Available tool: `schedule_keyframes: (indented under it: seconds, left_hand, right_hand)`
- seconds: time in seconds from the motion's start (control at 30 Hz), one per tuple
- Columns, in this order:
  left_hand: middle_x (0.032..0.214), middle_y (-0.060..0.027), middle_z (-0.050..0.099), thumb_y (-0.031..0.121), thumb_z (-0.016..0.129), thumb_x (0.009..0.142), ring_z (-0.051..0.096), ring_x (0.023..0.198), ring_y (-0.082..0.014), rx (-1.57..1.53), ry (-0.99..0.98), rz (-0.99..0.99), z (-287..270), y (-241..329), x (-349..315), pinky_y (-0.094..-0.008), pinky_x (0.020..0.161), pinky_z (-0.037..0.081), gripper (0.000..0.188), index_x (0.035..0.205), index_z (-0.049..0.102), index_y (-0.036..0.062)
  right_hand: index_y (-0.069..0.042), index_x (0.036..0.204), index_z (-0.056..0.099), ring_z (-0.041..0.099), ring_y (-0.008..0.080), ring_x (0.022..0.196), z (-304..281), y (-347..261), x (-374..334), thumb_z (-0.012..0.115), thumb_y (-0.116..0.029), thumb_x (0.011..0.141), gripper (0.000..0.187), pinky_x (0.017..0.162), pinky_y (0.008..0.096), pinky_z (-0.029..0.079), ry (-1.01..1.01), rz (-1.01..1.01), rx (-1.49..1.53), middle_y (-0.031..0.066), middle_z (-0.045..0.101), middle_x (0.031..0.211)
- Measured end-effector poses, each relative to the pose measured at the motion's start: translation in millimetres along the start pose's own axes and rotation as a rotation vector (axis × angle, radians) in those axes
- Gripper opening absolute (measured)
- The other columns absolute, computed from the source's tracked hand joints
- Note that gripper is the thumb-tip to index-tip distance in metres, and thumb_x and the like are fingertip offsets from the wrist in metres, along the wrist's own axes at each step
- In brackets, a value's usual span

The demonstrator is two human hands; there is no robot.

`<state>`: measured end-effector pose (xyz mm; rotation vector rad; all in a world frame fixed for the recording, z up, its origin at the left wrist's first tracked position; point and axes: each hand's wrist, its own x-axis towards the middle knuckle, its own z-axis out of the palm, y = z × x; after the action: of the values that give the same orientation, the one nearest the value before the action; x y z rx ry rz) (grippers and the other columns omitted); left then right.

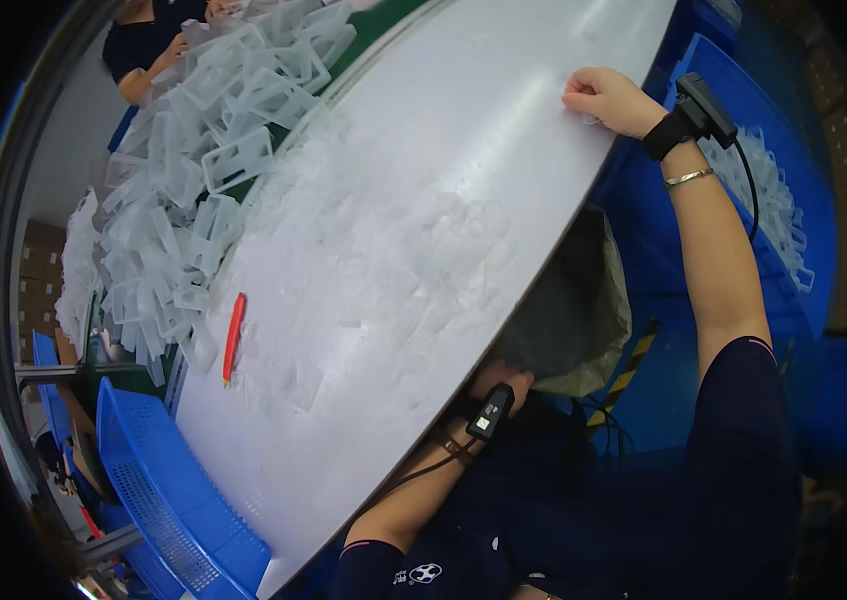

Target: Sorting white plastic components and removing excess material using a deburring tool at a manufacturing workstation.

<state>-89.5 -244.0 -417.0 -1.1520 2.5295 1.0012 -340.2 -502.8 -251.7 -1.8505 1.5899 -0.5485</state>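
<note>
My right hand (611, 102) is over the far right part of the white tabletop (503, 110), fingers curled together. A small pale, clear bit shows under its fingertips, too small to name. My left hand (505, 385) is low at the table's near edge, beside the mouth of an open sack (598, 340). Its fingers are dim and partly hidden, so its grip does not show. Thin clear plastic scraps (373, 260) are spread over the middle of the tabletop. A red pen-like tool (233, 340) lies at their left side.
Translucent rectangular plastic frames (203, 110) are heaped beyond the table on a green surface. A blue perforated basket (168, 490) stands at the lower left. On the right, a blue bin (803, 190) holds clear pieces (768, 190). A co-worker's arm (148, 75) reaches toward the heap.
</note>
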Motion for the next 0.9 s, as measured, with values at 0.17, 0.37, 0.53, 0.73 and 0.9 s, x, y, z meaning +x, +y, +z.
schedule_keyframes:
  seconds: [0.17, 0.37, 0.53, 0.73, 0.9]
  left_hand:
    - [0.078, -0.0143, 0.061, 0.013, 0.048, 0.078, 0.058, 0.077, -0.0305, 0.100, 0.073, 0.023, -9, 1, -7, -0.0402, 0.071, 0.047, 0.017, 0.084, 0.063, 0.0079]
    - [0.081, -0.0147, 0.062, 0.013, 0.047, 0.079, 0.059, 0.082, -0.0304, 0.147, -0.008, 0.001, -7, 9, -3, -0.0405, 0.075, 0.048, 0.019, 0.086, 0.064, 0.0084]
    - [0.082, -0.0149, 0.063, 0.013, 0.047, 0.079, 0.059, 0.082, -0.0309, 0.124, 0.022, 0.022, -4, 13, -10, -0.0411, 0.075, 0.047, 0.020, 0.087, 0.065, 0.0080]
    - [0.084, -0.0196, 0.063, 0.014, 0.045, 0.082, 0.062, 0.085, -0.0345, 0.007, 0.035, -0.061, 2, 8, -11, -0.0445, 0.075, 0.048, 0.022, 0.091, 0.064, 0.0069]
    - [0.085, -0.0201, 0.063, 0.015, 0.046, 0.082, 0.062, 0.086, -0.0354, 0.030, -0.014, -0.020, -2, 7, -7, -0.0439, 0.076, 0.049, 0.022, 0.091, 0.065, 0.0072]
  right_hand:
    - [-0.002, 0.085, 0.054, 0.044, 0.0043, 0.053, 56, -20, -120, 0.056, -0.017, 0.089, 0.016, 0.049, 0.0184, 0.037, -0.348, -0.017, 0.706, -0.0033, 0.048, 0.063]
    - [0.000, 0.091, 0.064, 0.061, 0.0213, 0.072, 91, 7, -146, 0.061, -0.023, 0.083, 0.025, 0.069, 0.0287, 0.048, -0.058, 0.033, 0.169, 0.0118, 0.064, 0.077]
    - [0.000, 0.089, 0.062, 0.060, 0.0213, 0.076, 25, -3, -50, 0.065, -0.025, 0.078, 0.027, 0.070, 0.0327, 0.048, 0.701, -0.289, -0.048, 0.0115, 0.064, 0.085]
    - [0.000, 0.085, 0.061, 0.061, 0.0289, 0.078, 17, -1, 35, 0.064, -0.022, 0.076, 0.024, 0.072, 0.0363, 0.048, 0.222, -0.006, -0.372, 0.0150, 0.064, 0.080]
    - [0.001, 0.076, 0.059, 0.058, 0.0234, 0.064, 8, -18, 8, 0.058, -0.014, 0.076, 0.014, 0.060, 0.0334, 0.047, 0.070, -0.058, -0.392, 0.0135, 0.061, 0.071]
